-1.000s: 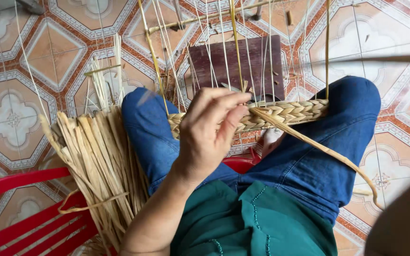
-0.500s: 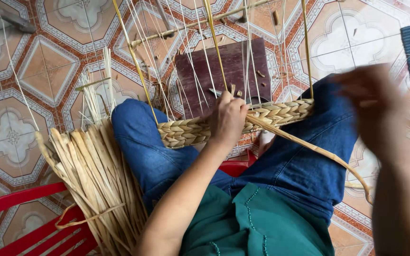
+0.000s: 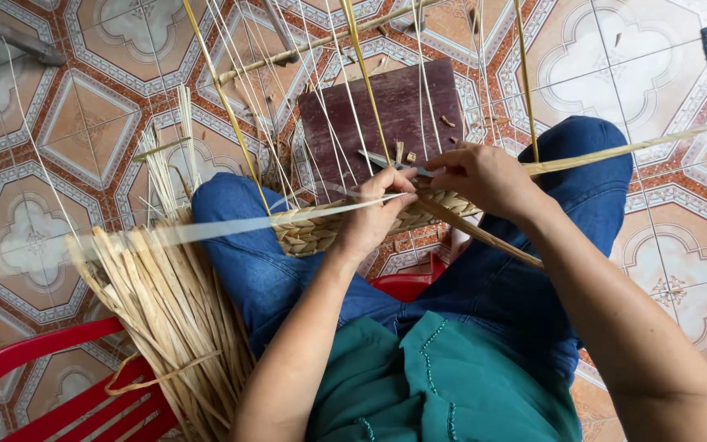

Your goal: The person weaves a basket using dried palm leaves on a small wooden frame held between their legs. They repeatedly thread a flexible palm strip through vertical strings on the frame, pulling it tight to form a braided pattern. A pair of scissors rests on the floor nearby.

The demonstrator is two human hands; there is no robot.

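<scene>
Where the woven band [image 3: 345, 225] rests across the knees: left hand [image 3: 374, 217] pinches a pale strand [image 3: 231, 229]; right hand [image 3: 484, 176] grips a reed strip [image 3: 640, 146]; straw bundle [image 3: 165, 303] beside left thigh.

Bright even daylight, soft shadows, sharp focus, one blurred foreground strand

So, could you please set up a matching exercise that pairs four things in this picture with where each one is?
Things:
1. woven strip
2. loose straw bundle
3. dark wooden board
4. red chair

Places:
A. on the tiled floor beyond the knees
B. across the lap, under both hands
C. bottom left, under the person
D. beside the person's left leg

Pairs: 1-B, 2-D, 3-A, 4-C
</scene>
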